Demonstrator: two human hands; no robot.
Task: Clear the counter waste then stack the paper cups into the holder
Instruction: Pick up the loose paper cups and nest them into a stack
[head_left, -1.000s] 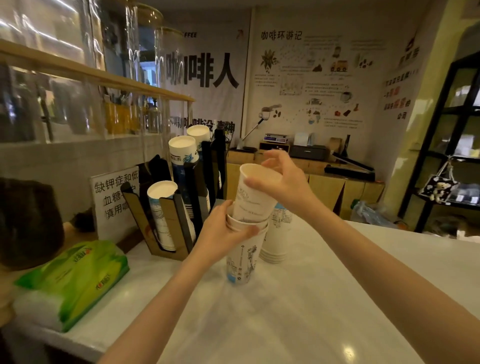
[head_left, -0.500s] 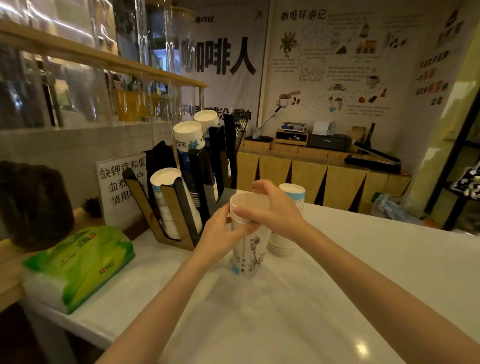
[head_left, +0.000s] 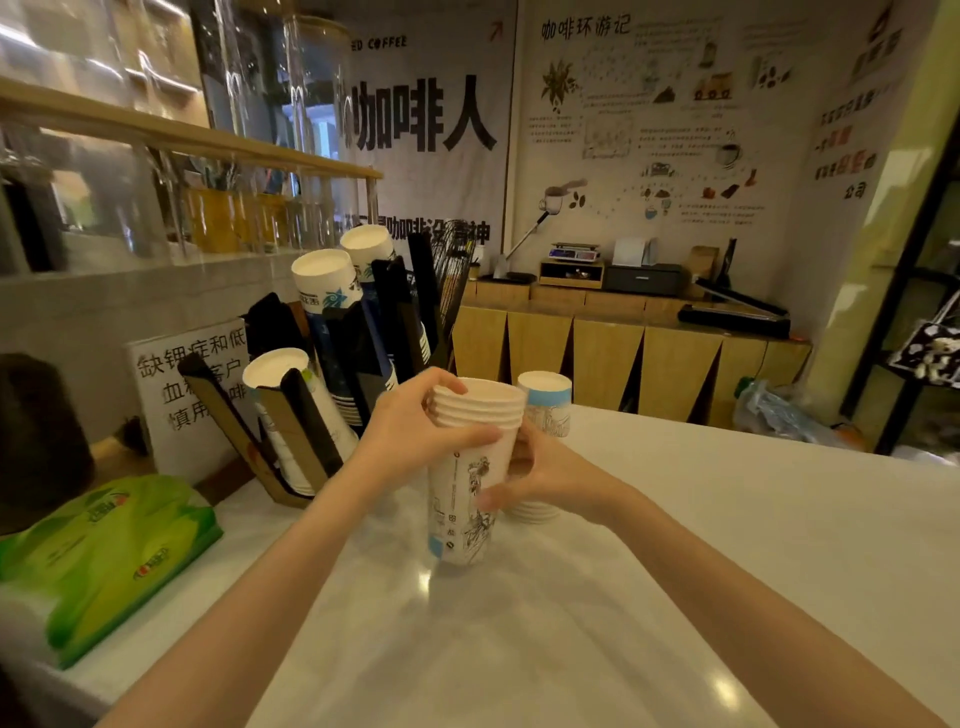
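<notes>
Both forearms are stretched in from the bottom of the frame and meet at centre. A nested stack of paper cups (head_left: 470, 467) is gripped upright on the white worktop (head_left: 727, 545) — the left hand (head_left: 410, 441) is wrapped around its rims, the right hand (head_left: 540, 475) is curled against its lower right side. A second cup stack (head_left: 545, 410) is seen just behind; the black cup holder (head_left: 332, 384) is placed left of centre.
</notes>
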